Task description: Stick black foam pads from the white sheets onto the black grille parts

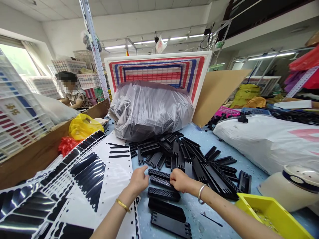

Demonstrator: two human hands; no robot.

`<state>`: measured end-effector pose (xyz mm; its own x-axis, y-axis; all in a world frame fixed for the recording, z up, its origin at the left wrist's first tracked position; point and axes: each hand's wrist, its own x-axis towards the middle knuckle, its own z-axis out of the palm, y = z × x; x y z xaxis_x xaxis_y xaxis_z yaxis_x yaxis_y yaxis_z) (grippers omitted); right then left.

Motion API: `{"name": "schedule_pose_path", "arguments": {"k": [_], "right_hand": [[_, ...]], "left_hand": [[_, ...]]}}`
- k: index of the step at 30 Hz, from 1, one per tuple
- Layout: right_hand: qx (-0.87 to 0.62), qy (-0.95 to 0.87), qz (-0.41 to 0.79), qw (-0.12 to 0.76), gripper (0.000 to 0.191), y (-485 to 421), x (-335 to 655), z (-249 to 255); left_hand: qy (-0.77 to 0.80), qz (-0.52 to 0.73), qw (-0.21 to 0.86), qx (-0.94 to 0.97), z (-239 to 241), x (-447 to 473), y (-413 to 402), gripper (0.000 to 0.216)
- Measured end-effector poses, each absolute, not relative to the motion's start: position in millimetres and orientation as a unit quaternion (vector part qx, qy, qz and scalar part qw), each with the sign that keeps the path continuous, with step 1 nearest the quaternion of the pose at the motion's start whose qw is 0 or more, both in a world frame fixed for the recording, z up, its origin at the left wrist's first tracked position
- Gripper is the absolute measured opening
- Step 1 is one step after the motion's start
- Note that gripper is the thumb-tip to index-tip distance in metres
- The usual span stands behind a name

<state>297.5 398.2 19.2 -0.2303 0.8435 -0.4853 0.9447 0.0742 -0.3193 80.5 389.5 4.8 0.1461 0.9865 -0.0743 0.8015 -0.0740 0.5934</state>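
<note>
My left hand [138, 181] reaches in with fingers curled, its fingertips touching the left end of a black perforated plastic strip [159, 174]. My right hand [179, 180] is closed at the right end of a second black strip [160, 182] just below it. A third strip [163, 194] and two flat black pieces [167, 209] lie nearer me on the blue table. Behind them is a loose heap of black plastic strips [179, 152]. White sheets with black stickers [87, 179] lie under my left forearm.
A grey plastic bag [149, 109] stands behind the heap, a striped white board [159, 71] behind it. A large white sack [269, 139] lies right, a yellow tray [271, 212] front right. A yellow bag [83, 126] and a seated person [74, 96] are at left.
</note>
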Motion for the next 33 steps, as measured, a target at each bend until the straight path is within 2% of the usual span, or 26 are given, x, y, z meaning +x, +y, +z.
{"name": "schedule_pose_path", "arguments": {"k": [3, 7, 11, 18, 23, 26, 28, 30, 33], "right_hand": [[0.624, 0.747, -0.225, 0.055, 0.024, 397, 296, 28], [0.622, 0.767, -0.160, 0.014, 0.025, 394, 298, 39], [0.607, 0.783, -0.133, 0.024, 0.024, 381, 294, 40], [0.587, 0.798, -0.136, 0.027, 0.022, 354, 290, 42], [0.610, 0.780, -0.143, -0.007, 0.026, 318, 316, 53], [0.617, 0.770, -0.166, 0.000, 0.018, 280, 332, 44], [0.617, 0.766, -0.179, -0.006, 0.032, 260, 336, 32], [0.622, 0.757, -0.201, -0.023, 0.047, 250, 335, 18], [0.620, 0.750, -0.226, -0.047, 0.033, 250, 330, 3]], "left_hand": [[0.617, 0.169, 0.248, 0.727, 5, 87, 401, 0.039], [0.604, 0.145, 0.239, 0.746, 5, 92, 407, 0.020], [0.600, 0.122, 0.239, 0.754, 5, 90, 396, 0.018], [0.592, 0.111, 0.248, 0.759, 5, 86, 363, 0.018], [0.602, 0.142, 0.238, 0.749, 15, 76, 344, 0.032], [0.590, 0.155, 0.229, 0.758, 20, 67, 315, 0.020], [0.560, 0.141, 0.237, 0.781, 18, 65, 291, 0.013], [0.554, 0.110, 0.234, 0.791, 10, 67, 270, 0.020], [0.564, 0.079, 0.218, 0.792, -6, 72, 256, 0.022]]}}
